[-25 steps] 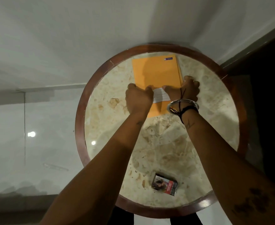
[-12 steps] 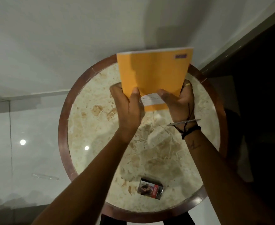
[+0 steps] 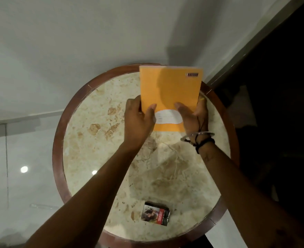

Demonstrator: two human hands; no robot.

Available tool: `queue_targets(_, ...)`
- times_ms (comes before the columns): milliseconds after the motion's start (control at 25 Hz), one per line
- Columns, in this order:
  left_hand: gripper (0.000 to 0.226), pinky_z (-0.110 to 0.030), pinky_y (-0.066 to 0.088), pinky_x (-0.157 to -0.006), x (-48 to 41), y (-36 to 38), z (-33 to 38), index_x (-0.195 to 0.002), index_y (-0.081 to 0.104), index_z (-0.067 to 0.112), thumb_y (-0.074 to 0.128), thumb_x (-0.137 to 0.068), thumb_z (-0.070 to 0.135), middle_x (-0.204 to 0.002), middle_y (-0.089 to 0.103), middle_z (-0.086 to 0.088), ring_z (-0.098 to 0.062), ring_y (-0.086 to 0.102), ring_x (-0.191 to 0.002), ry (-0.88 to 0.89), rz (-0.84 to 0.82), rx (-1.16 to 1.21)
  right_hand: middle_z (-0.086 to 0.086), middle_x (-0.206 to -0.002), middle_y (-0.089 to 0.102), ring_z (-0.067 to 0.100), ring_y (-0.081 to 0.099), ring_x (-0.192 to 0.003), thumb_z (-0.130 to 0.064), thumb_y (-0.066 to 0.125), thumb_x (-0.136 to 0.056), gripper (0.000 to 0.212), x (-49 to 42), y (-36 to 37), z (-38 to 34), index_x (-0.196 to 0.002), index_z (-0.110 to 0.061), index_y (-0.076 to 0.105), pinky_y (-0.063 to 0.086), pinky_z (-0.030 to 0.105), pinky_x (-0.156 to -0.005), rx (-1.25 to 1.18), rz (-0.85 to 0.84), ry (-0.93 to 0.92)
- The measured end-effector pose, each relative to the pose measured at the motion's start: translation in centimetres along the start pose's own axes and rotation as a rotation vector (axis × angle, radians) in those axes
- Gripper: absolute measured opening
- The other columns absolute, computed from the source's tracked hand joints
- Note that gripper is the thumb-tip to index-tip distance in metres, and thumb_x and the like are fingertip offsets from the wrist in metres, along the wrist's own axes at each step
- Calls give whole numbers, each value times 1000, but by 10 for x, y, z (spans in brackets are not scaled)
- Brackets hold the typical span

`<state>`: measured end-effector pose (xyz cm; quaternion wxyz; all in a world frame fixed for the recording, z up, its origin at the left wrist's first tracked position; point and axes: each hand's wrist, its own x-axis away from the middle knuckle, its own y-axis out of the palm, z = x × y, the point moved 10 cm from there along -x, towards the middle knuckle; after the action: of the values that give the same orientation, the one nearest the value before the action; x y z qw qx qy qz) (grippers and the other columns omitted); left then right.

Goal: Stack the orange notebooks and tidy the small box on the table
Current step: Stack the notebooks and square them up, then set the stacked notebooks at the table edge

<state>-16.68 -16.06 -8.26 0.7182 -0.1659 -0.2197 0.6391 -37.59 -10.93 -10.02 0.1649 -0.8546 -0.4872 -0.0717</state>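
Two hands' fingers (image 3: 152, 107) clasped around orange notebooks (image 3: 170, 90) above round marble table (image 3: 93, 140), small box (image 3: 155, 213) near its front edge.

The round marble-topped table with a dark wooden rim (image 3: 58, 158) lies mostly bare: its left side and centre are open for a hand to pass. Near the front edge lies a small dark printed cardboard box (image 3: 155, 213). At the far edge the orange paper-covered notebooks (image 3: 170, 90), gripped from both sides by the left hand (image 3: 138, 120) and right hand (image 3: 195, 117), block the way.
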Motion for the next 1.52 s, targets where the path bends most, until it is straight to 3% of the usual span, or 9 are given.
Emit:
queue_targets(160, 50, -25, 27, -51, -32, 48, -13, -57, 40, 12, 79, -86, 27, -52, 39, 0, -13, 36, -48, -381, -113, -24, 17, -134, 57, 31, 62, -114, -14, 78, -79, 56, -47, -26, 8, -130, -2, 57, 54, 46, -95, 232, 75, 63)
queue_targets(280, 59, -27, 23, -47, -41, 53, -10, -56, 34, 12, 83, -82, 34, -53, 38, -5, -18, 38, -50, -361, -105, -109, 18, -133, 55, 32, 59, -115, -25, 79, -79, 53, -66, -28, 21, -122, 0, 61, 52, 44, -97, 415, 23, 111)
queue_targets(520, 65, -38, 47, -72, -3, -4, 4, -108, 71, 6, 64, -86, 67, -113, 72, -18, -39, 68, -106, -59, 90, -561, 18, -136, 46, 34, 42, -126, -51, 72, -79, 74, -17, -47, 5, -137, -10, 51, 42, 41, -101, 694, 60, -59)
queue_targets(640, 94, -60, 30, -116, 53, -52, -32, -154, 45, 12, 43, -88, 79, -163, 37, -24, -42, 38, -150, 72, 98, -764, 14, -131, 54, 30, 46, -120, -68, 61, -75, 83, 94, -20, 15, -139, -15, 51, 42, 42, -100, 827, -196, -277)
queue_targets(760, 110, -70, 3, -123, 96, -70, -110, -167, 3, 25, 30, -82, 91, -174, -6, -18, -38, -2, -161, -36, -192, -838, 12, -125, 59, 31, 59, -106, -82, 59, -61, 98, 224, 18, 60, -134, -18, 54, 50, 42, -87, 1068, -614, -401)
queue_targets(880, 118, -74, 2, -122, 115, -80, -151, -166, -2, 24, 29, -78, 96, -174, -12, -15, -37, -7, -161, -103, -280, -862, 11, -111, 68, 33, 68, -90, -76, 62, -58, 88, 278, 33, 85, -120, -14, 66, 57, 43, -73, 1138, -724, -442)
queue_targets(1040, 117, -77, 9, -119, 114, -79, -149, -166, 14, 19, 33, -79, 95, -174, 5, -18, -43, 8, -160, -58, -290, -860, 6, -94, 66, 30, 68, -81, -45, 77, -58, 55, 260, 51, 79, -103, -14, 72, 56, 39, -62, 1128, -623, -387)
queue_targets(1320, 121, -75, 8, -120, 115, -75, -157, -164, 18, 20, 31, -74, 99, -174, 2, -17, -41, 5, -160, -48, -257, -868, 5, -95, 62, 24, 60, -79, -50, 69, -74, 39, 81, 134, 15, -91, -14, 65, 42, 26, -56, 644, -134, 97)
queue_targets(1520, 118, -73, 5, -121, 112, -75, -159, -163, 21, 19, 30, -76, 98, -173, 7, -17, -42, 9, -160, -27, -243, -869, 13, -131, 54, 34, 55, -119, -50, 70, -76, 65, -28, 194, -23, -125, -9, 56, 51, 44, -90, 784, 47, 32)
